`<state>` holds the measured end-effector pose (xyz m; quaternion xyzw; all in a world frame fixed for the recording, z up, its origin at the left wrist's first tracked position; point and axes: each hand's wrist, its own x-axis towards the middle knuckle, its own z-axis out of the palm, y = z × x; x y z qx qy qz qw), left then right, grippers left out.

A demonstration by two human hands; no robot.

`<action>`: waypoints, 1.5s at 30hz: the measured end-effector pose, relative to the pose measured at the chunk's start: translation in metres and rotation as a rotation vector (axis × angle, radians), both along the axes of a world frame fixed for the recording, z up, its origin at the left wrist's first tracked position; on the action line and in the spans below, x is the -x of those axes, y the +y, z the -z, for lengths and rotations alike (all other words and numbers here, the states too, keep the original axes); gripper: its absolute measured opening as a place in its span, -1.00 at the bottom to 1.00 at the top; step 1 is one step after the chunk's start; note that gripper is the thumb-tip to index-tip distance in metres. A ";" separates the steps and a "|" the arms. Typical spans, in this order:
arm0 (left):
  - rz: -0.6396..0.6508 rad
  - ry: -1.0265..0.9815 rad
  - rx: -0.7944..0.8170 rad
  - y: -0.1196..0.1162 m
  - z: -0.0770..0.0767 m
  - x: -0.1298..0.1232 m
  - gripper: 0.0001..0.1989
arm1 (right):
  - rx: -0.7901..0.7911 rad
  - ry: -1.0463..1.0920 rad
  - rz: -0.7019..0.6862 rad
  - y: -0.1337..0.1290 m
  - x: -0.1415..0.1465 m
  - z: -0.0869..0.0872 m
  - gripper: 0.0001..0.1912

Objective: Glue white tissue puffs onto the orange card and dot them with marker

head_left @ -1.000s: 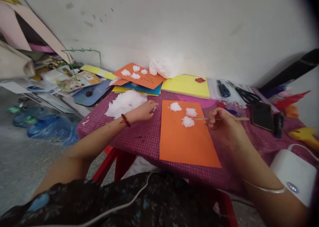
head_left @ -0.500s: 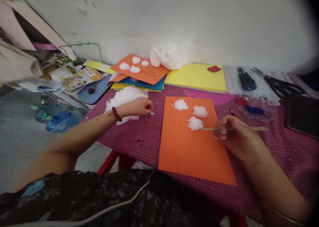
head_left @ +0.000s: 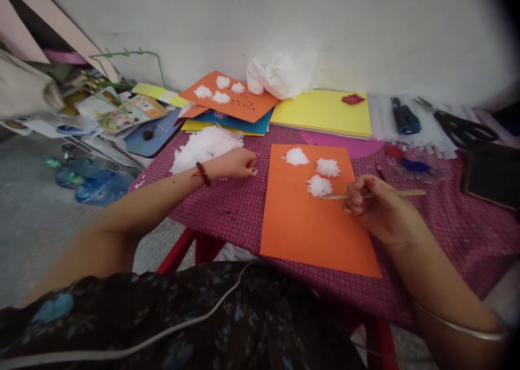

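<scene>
My right hand (head_left: 368, 202) is closed around a thin wooden stick (head_left: 414, 193), whose left tip meets the lower edge of a white paper tuft (head_left: 319, 186). That tuft and two others, the upper left one (head_left: 296, 156) and the right one (head_left: 328, 167), sit on an orange sheet (head_left: 312, 229). Left of the sheet, my left hand (head_left: 233, 163) is pinched closed, with a small white paper scrap (head_left: 254, 171) showing at the fingertips. Behind that hand lies a pile of white paper shreds (head_left: 207, 142), partly covered by the wrist.
Against the wall lie another orange sheet with white tufts (head_left: 239, 110), crumpled white paper (head_left: 280, 75) and yellow sheets (head_left: 320, 112). At the right are a blue-black tool (head_left: 405, 116), scissors (head_left: 465, 129) and a dark board (head_left: 493, 175). Water bottles (head_left: 101, 186) stand on the floor.
My left hand has moved right, away from the shreds and closer to the orange sheet. The stick tip has slid slightly left along the tuft's lower edge. The whole view has shifted.
</scene>
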<state>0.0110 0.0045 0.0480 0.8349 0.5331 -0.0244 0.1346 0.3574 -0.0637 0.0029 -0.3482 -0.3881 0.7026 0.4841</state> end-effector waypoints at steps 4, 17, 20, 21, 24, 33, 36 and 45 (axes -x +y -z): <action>-0.216 -0.089 -0.105 -0.009 -0.032 0.044 -0.97 | -0.001 -0.013 -0.025 -0.003 0.002 -0.002 -0.75; -0.359 -0.233 0.065 -0.074 -0.018 0.093 -0.78 | 0.019 -0.071 -0.034 0.001 0.005 0.008 -0.82; -0.178 -0.247 0.011 -0.051 -0.011 0.047 -0.79 | 0.012 -0.060 -0.030 0.000 0.005 0.006 -0.80; -0.128 -0.239 -0.008 -0.043 -0.008 0.033 -0.79 | 0.002 -0.053 -0.035 0.000 0.004 0.006 -0.78; 0.015 -0.169 -0.053 -0.024 0.002 0.005 -0.80 | -0.059 -0.016 -0.024 0.001 0.003 0.004 -0.71; -0.071 -0.041 -0.084 0.000 -0.002 0.014 -0.91 | -0.044 -0.033 0.056 0.000 -0.003 -0.003 -0.46; -0.018 0.104 -0.271 -0.022 -0.011 0.028 -0.82 | -0.074 -0.016 0.102 -0.003 -0.009 -0.012 -0.49; 0.742 -0.252 -0.300 -0.115 0.018 -0.048 -0.75 | -0.024 -0.033 0.312 0.006 -0.014 -0.008 -0.67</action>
